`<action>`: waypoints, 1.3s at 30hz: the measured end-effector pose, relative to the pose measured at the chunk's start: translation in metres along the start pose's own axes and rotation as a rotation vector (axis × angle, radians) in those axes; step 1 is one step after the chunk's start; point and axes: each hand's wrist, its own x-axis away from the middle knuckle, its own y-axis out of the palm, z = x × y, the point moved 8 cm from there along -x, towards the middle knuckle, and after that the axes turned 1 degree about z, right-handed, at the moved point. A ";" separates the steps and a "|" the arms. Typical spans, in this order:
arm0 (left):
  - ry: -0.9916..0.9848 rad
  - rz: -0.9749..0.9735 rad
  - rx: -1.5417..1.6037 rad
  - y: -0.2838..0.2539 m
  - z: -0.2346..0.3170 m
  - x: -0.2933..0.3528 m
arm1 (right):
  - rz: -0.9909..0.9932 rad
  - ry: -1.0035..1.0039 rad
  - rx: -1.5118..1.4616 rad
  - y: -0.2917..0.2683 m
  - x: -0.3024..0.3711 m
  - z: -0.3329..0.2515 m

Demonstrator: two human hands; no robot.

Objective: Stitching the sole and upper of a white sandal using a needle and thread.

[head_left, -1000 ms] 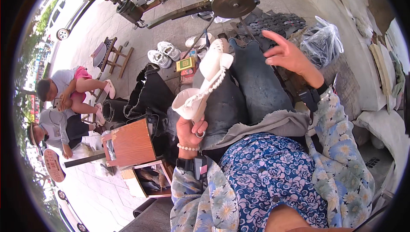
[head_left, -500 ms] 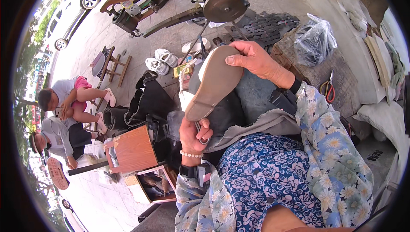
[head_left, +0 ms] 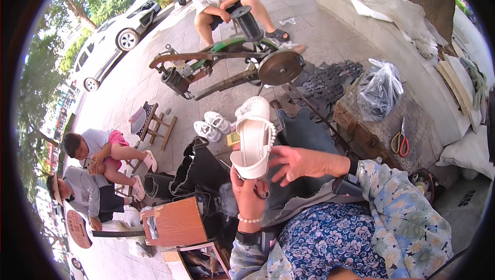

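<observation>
A white sandal point(head_left: 247, 139) with a beaded strap stands heel-down in my left hand point(head_left: 249, 200), its open inside facing me. My left fingers close round the heel. Within the same hand a metal ring handle point(head_left: 263, 191) shows near the fingers; the rest of that tool is mostly hidden. My right hand point(head_left: 305, 166) is just right of the heel, fingers spread and holding nothing. A dark cloth point(head_left: 304, 138) covers my lap beyond the hands.
A hand-cranked sewing machine point(head_left: 227, 68) stands ahead, a seated person point(head_left: 221, 1) behind it. White shoes point(head_left: 212, 127) lie on the pavement. Scissors point(head_left: 399, 143) and a plastic bag point(head_left: 380, 92) rest on a board at right. A wooden box point(head_left: 178, 221) is at lower left, near two seated people.
The sandal has turned from sole-up to showing its inside. My right hand has let go of the toe and come down beside the heel. The view has tilted up.
</observation>
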 end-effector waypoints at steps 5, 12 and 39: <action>0.274 -0.043 -0.444 0.023 0.014 0.002 | 0.202 -0.143 0.075 0.006 -0.011 -0.007; 0.504 -0.135 -0.675 0.037 0.001 0.005 | 0.359 -0.026 -0.234 -0.022 0.005 0.016; -0.290 0.184 0.082 -0.066 -0.037 0.017 | 1.164 -0.448 0.165 -0.296 0.067 -0.201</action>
